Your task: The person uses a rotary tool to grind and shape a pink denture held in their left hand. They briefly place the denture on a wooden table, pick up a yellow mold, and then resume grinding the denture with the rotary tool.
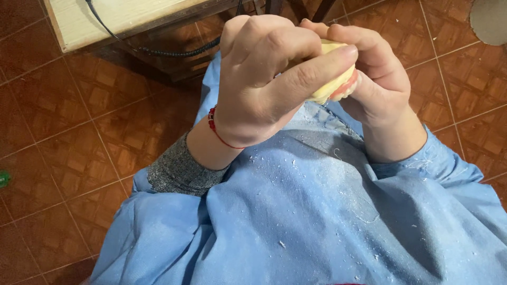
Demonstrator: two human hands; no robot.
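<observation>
**Both hands closed on a pale cast over the lap**

Head view: I see my left hand and right hand wrapped together around a yellow dental cast with a pink rim, held above the blue apron. It looks rigid, light and probably brittle; I'd grip its solid base. White shavings dust the apron.

Two hands, one yellow-pink dental cast, one red string bracelet, one blue gown
</observation>
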